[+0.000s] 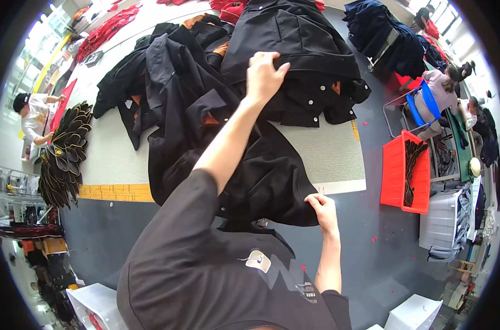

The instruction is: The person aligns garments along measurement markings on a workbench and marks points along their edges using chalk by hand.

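A black jacket point(261, 170) hangs over the near edge of the table against my body. My right hand point(323, 213) pinches its lower right corner between thumb and fingers. My left hand point(265, 78) reaches across to a second black jacket point(288, 41) lying flat at the back. It is over that jacket's hem, thumb apart from the bent fingers, with no cloth visibly gripped. White snap buttons point(322, 88) show on dark cloth beside it. More black jackets point(175, 66) with orange lining lie heaped to the left.
The cutting table point(115, 143) has a yellow measuring strip point(115, 192) along its front edge. Dark yellow-edged pieces point(65, 154) hang at the left, near a person in white point(38, 118). A red bin point(393, 176) and a seated person point(440, 91) are at the right.
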Demonstrator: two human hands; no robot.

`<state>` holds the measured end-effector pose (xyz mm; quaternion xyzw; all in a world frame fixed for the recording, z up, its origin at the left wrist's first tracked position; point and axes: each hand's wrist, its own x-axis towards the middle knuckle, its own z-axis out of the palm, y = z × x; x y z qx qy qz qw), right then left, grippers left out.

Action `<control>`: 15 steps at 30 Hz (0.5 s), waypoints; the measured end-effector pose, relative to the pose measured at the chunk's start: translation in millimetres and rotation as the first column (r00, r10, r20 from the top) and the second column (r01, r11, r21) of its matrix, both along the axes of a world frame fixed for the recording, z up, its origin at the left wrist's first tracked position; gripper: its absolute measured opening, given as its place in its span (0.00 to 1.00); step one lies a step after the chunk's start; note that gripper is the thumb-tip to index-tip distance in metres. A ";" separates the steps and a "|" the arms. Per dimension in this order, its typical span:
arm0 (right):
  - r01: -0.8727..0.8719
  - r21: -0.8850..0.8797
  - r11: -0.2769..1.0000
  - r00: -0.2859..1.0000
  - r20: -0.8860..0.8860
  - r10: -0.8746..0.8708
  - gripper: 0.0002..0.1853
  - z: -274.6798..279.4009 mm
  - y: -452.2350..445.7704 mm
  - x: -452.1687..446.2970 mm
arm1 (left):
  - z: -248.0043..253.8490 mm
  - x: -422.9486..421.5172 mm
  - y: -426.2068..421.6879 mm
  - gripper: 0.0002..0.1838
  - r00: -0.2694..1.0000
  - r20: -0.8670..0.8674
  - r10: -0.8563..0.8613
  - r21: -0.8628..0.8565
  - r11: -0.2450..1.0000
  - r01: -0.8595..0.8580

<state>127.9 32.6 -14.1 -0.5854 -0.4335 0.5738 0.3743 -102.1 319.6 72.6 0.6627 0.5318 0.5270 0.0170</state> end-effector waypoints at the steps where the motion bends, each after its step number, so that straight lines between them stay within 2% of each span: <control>1: 0.025 0.015 1.000 0.998 -0.054 -0.024 0.09 1.8 -2.4 -0.7 | -12.3 17.0 28.7 0.21 0.996 0.038 0.081 -0.093 0.993 -0.077; 4: 0.104 -0.005 0.995 0.992 -0.078 -0.104 0.09 3.8 -12.0 2.5 | -29.6 35.3 56.5 0.19 0.988 -0.041 0.148 -0.161 0.975 -0.153; 5: 0.133 -0.032 0.991 0.985 -0.104 -0.136 0.09 3.2 -15.7 3.9 | -35.2 37.3 60.3 0.16 0.985 -0.058 0.164 -0.083 0.982 -0.169; 8: 0.175 -0.048 0.983 0.980 -0.093 -0.178 0.09 4.1 -25.2 5.4 | -51.4 39.9 66.7 0.10 0.991 -0.047 0.129 -0.091 0.987 -0.133; 9: 0.184 -0.052 0.981 0.975 -0.114 -0.189 0.09 4.4 -27.0 4.1 | -57.6 39.2 71.0 0.08 0.989 -0.048 0.138 0.002 0.990 -0.138; 10: 0.187 -0.053 0.981 0.975 -0.110 -0.192 0.09 4.9 -27.8 4.4 | -56.6 37.6 74.3 0.08 0.990 -0.044 0.135 0.000 0.991 -0.135; 11: 0.185 -0.068 0.980 0.976 -0.107 -0.192 0.09 5.5 -28.7 4.6 | -55.3 34.7 77.0 0.08 0.984 0.174 0.036 -0.114 0.993 -0.016; 12: 0.182 -0.084 0.980 0.976 -0.104 -0.190 0.09 6.3 -29.4 4.9 | -54.6 30.5 80.3 0.07 0.919 0.392 -0.037 -0.198 0.973 0.123; 13: 0.178 -0.087 0.980 0.977 -0.102 -0.187 0.09 6.9 -28.9 4.8 | -56.0 24.1 88.6 0.08 0.702 0.677 -0.221 -0.127 0.905 0.407; 14: 0.185 -0.079 0.980 0.975 -0.107 -0.193 0.09 7.6 -27.3 4.7 | -37.1 18.0 76.1 0.07 0.595 0.767 -0.239 -0.117 0.860 0.497; 15: 0.191 -0.070 0.979 0.973 -0.114 -0.198 0.09 8.0 -25.4 4.5 | -30.2 10.0 74.8 0.07 0.573 0.774 -0.269 -0.104 0.839 0.534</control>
